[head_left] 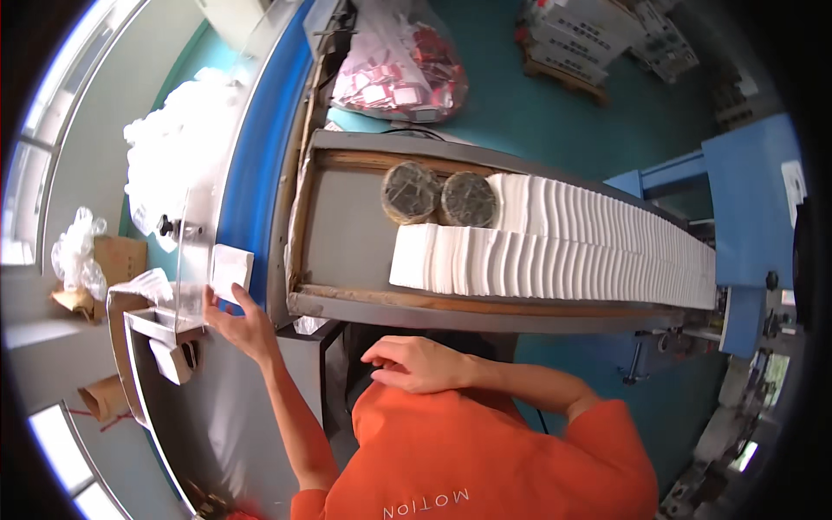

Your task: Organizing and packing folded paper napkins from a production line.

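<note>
My left hand [240,328] is at the near end of a small white stack of folded paper [231,267] lying on the blue conveyor belt [260,156]. Its thumb and fingers are spread apart at the stack's edge and seem to touch it. My right hand [419,363] hovers in front of my orange shirt, fingers loosely bent with a gap to the thumb, and nothing shows in it. Beyond it, two long rows of white folded paper [520,260] stand on edge in a grey tray [342,225]. Two round dark weights [469,199] sit at the far row's left end.
A clear panel [198,217] runs along the belt's left side. Blue machinery [750,191] stands at the right end of the tray. On the floor are a clear bag of red and white packets [399,74] and stacked cartons on a pallet [572,43]. White bags [178,165] lie left.
</note>
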### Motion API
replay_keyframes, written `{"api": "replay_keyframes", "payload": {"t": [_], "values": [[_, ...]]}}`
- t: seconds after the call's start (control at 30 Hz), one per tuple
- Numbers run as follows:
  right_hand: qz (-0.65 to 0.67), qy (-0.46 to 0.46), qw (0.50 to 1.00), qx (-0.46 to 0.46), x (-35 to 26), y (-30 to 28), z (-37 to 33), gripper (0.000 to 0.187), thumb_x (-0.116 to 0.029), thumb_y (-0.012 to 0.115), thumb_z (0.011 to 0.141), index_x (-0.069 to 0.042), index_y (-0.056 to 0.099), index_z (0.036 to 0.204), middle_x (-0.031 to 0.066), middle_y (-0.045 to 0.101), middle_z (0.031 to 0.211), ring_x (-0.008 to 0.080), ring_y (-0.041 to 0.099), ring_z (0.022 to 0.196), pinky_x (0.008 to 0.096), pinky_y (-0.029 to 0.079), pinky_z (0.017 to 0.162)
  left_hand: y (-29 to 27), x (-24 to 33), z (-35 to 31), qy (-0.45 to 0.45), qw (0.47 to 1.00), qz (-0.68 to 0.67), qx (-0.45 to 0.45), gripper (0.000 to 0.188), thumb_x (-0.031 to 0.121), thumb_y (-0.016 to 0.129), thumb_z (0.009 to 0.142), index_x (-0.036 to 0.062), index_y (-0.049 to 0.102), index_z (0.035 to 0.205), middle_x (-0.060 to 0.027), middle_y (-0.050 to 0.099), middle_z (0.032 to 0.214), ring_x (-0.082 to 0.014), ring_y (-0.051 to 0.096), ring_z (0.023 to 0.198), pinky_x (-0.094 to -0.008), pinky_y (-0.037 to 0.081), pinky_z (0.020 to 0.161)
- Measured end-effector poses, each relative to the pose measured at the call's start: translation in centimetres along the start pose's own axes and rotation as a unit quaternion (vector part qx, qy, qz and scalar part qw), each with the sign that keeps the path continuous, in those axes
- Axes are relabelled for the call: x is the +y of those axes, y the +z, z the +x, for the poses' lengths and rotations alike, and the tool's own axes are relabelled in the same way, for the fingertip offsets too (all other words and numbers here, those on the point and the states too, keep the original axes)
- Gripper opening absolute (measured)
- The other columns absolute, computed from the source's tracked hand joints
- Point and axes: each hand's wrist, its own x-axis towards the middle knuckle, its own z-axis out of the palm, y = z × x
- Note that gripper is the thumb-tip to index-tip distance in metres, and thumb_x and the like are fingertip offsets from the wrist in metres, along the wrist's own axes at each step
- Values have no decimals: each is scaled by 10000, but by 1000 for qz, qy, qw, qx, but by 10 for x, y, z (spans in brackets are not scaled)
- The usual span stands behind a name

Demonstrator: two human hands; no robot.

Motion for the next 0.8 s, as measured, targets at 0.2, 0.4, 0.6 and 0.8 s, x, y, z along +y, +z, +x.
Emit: {"api": "replay_keyframes", "payload": {"t": [0.2,0.4,0.6,0.8], "values": [[44,86,971,217,-4,-41,-87,230,-103,655,935,13,620,1130,130,681,976,206,689,865,311,552,771,27,153,-51,-264,589,-260,-718,412,461,563,1006,50,597,1012,-22,581,808,-68,474,554,-205,334,499],[-7,76,919,387,7,-58,-129,191,-88,651,942,0,634,1110,118,690,948,195,684,846,305,547,761,34,182,-56,-94,629,-277,-720,445,478,708,917,50,603,984,36,538,772,-43,480,693,-212,389,598],[-55,76,900,427,-3,-66,-134,143,-71,647,940,-13,638,1070,106,671,886,201,666,777,304,516,670,30,180,-82,-122,665,-287,-679,548,465,732,902,-1,575,1145,-55,639,979,-99,590,875,-254,492,726],[-89,74,871,478,-3,-52,-123,149,-44,660,919,-23,641,1065,81,643,883,183,620,714,300,489,616,-3,207,-88,-41,707,-263,-656,555,321,771,894,-43,498,1210,-152,686,1031,-183,687,930,-330,559,770]]}}
